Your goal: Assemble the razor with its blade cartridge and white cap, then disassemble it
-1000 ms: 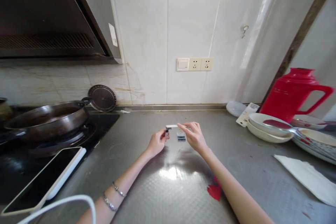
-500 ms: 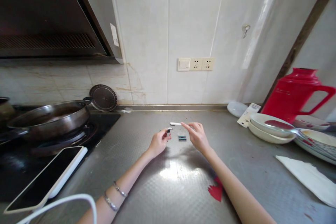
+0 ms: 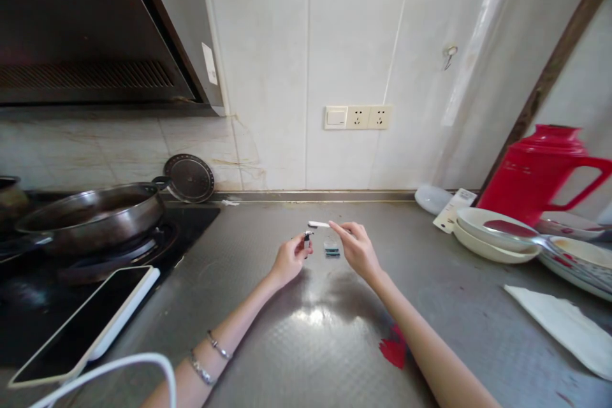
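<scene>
My left hand [image 3: 289,259] is closed around a small black-and-silver object [image 3: 307,240], too small to name, held upright between thumb and fingers. My right hand [image 3: 356,245] pinches the near end of a slim white stick with a dark tip [image 3: 319,224]. The stick points left, its tip just above and beyond the object in my left hand. Between both hands, a small clear packet with teal and dark bands [image 3: 332,252] lies on the steel counter [image 3: 268,357].
At left, a steel pan [image 3: 95,210] sits on the stove and a phone in a white case [image 3: 86,325] lies by its edge. A red thermos jug [image 3: 535,169], stacked bowls [image 3: 497,236] and white paper [image 3: 561,328] are at right. Red scraps [image 3: 394,350] lie near my right forearm.
The object in my left hand has turned slightly, so more of its light side shows. My right hand and the white stick have barely moved.
</scene>
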`<state>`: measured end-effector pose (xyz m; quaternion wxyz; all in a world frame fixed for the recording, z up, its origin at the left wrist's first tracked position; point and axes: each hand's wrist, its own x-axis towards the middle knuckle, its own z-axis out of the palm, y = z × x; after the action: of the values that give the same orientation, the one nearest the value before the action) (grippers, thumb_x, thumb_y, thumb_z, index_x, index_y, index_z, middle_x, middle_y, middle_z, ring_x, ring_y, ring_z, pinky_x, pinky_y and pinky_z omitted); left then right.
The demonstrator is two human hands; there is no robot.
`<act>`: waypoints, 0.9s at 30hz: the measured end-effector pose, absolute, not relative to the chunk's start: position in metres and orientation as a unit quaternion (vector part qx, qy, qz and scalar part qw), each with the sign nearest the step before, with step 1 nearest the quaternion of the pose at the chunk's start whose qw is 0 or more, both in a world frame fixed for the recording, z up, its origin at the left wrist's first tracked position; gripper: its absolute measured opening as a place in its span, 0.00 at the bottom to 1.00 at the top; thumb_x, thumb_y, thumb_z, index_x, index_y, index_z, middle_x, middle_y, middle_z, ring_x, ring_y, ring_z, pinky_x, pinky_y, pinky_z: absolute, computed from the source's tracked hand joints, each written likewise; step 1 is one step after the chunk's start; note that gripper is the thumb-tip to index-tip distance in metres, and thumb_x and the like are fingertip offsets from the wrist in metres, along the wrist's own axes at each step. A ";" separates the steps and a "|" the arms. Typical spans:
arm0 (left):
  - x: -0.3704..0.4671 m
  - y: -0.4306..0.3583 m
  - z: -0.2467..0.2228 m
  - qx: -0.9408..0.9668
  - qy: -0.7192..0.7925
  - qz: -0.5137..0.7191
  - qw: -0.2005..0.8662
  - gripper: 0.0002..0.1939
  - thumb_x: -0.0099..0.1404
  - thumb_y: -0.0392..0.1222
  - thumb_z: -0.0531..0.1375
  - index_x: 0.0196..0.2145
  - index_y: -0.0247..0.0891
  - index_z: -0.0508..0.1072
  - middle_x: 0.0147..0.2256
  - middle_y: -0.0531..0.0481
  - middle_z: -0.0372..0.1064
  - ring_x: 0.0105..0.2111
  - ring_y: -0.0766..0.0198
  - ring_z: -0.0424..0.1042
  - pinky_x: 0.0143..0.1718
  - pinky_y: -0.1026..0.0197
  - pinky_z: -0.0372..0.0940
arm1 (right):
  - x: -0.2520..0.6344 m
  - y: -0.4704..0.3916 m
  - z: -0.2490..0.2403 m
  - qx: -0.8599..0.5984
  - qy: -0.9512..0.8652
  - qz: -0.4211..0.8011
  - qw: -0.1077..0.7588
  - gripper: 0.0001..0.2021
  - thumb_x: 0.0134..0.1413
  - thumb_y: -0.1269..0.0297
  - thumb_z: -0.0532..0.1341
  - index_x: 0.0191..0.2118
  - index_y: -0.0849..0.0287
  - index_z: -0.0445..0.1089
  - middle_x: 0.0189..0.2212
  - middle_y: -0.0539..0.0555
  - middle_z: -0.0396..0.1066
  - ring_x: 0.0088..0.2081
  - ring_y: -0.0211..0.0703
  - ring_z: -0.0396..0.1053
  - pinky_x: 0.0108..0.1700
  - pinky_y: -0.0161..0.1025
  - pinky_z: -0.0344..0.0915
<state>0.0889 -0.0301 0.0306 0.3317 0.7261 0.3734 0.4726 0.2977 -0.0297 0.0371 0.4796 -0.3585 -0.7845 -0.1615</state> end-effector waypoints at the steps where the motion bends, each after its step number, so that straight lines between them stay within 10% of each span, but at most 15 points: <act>1: 0.089 -0.030 0.031 0.723 0.375 0.473 0.335 0.04 0.57 0.33 0.55 0.32 0.34 0.67 0.28 0.50 0.69 0.30 0.66 0.69 0.34 0.66 0.63 | 0.297 -0.030 0.037 -0.354 -0.789 -0.159 0.477 0.24 0.58 0.76 0.49 0.57 0.48 0.60 0.36 0.55 0.66 0.38 0.41 0.63 0.42 0.41 0.61; 27: 0.086 -0.026 0.027 0.737 0.378 0.461 0.318 0.04 0.57 0.33 0.56 0.32 0.35 0.68 0.29 0.50 0.69 0.29 0.66 0.69 0.34 0.66 0.63 | 0.288 -0.034 0.046 -0.335 -0.783 -0.159 0.499 0.23 0.57 0.77 0.50 0.53 0.44 0.65 0.37 0.55 0.66 0.41 0.43 0.63 0.47 0.46 0.59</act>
<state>0.0864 -0.0256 0.0266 0.3179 0.7371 0.3779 0.4614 0.2882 -0.0340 0.0464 0.4989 -0.3355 -0.7831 -0.1590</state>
